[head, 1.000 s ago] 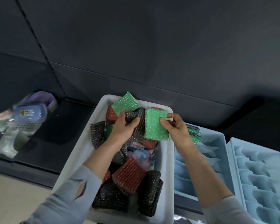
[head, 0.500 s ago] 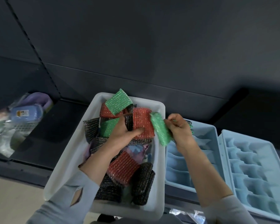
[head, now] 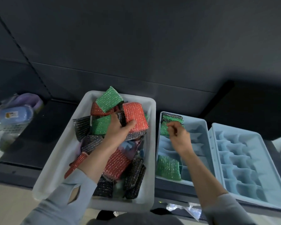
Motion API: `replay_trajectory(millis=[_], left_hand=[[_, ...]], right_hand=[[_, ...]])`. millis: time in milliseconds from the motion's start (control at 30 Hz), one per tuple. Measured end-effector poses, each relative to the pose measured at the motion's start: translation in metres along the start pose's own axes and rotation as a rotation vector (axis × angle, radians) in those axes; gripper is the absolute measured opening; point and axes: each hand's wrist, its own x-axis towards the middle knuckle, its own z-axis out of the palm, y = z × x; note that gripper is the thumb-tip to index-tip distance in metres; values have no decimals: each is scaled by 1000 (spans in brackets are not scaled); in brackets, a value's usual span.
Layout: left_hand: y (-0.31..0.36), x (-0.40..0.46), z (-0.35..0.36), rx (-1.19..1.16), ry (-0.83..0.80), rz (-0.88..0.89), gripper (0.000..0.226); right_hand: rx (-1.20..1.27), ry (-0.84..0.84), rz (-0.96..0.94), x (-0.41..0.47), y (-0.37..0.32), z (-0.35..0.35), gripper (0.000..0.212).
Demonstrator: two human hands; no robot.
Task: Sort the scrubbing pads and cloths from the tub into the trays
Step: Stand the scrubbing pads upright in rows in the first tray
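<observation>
Tub: white tub [head: 58, 161] in the lower centre of the frame, piled with red, green and black scrubbing pads; a pale patterned cloth [head: 130, 147] shows through the middle of the heap.

Left hand: left hand [head: 118, 130] reaches into the upper part of the tub, thumb and fingers curled round a black pad [head: 121, 118] and pressing against the red pad [head: 135, 115] beside it.

Right hand: right hand [head: 179, 135] hangs over the upper end of the near tray [head: 201, 125], fingers loosely curled and holding nothing, just beside the green pads [head: 165, 129] stood on edge in the top compartment.

Trays: another green pad [head: 168, 167] lies in the near tray's lower left compartment; the far tray [head: 264, 161], right of the frame, shows only bare dividers.

Handling: the pads look light, springy and rough-meshed (unlikely to slip), so a pinch across the short edges should do. The cloth looks limp and half buried; best gathered at a free fold and lifted clear of the pads.

Progress: judged early, with most of the pile unsorted.
</observation>
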Motion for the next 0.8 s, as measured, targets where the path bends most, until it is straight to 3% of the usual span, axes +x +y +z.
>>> replay_trajectory(millis=[133,233,367,533,600,800], left_hand=[[2,-5,6,65,-14,33,114],[-5,-1,11,96,-37,23,124],[5,-8,18,123,-76,30,119],[4,-10,20,106,-75,49,118],[1,-8,18,92,-70,36,115],[-12,-4,8,34,-46,-2,119]], right_hand=[[-424,-176,59,10,21,-36,14],[-706,-427,141,-1,30,-48,45],[-715,-685,151,-40,28,-41,63],[-266,-539,297,-48,26,-44,58],[-198,-486,295,-38,22,-55,38],[-546,31,-110,0,1,-63,13]])
